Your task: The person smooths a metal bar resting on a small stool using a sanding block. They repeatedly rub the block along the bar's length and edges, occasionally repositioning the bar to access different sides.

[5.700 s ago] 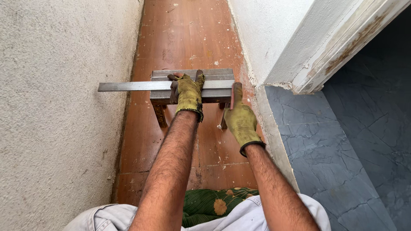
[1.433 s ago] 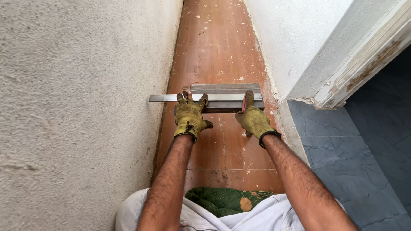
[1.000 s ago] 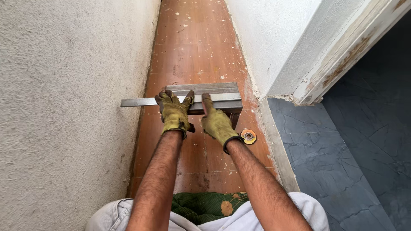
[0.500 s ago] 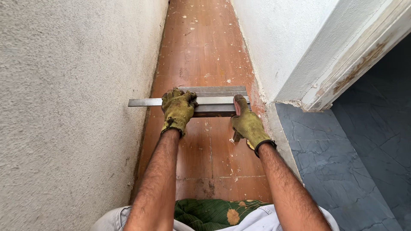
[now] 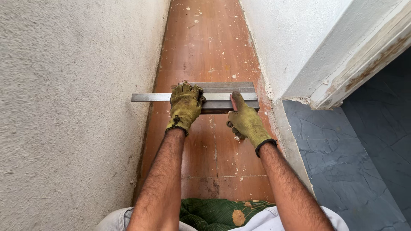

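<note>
A long flat grey metal bar [image 5: 152,97] lies crosswise over the reddish-brown floor, its left end close to the rough wall. It rests on a wider grey metal piece [image 5: 222,87]. My left hand [image 5: 185,106], in a yellow-green glove, grips the bar from above near its middle, fingers curled over the far edge. My right hand [image 5: 247,122], gloved the same, sits at the bar's right part and is closed on a small reddish marking tool [image 5: 233,99] held against the bar's near edge.
A rough plastered wall [image 5: 64,107] runs along the left and a white wall with a worn door frame [image 5: 368,55] stands on the right. Grey marbled floor [image 5: 342,162] begins past a stone threshold [image 5: 289,141]. Green patterned cloth [image 5: 214,211] lies at my knees.
One second ago my right hand lay on the bar beside my left, and a small round object sat on the floor. The right hand now holds a reddish tool further right; the round object is out of sight.
</note>
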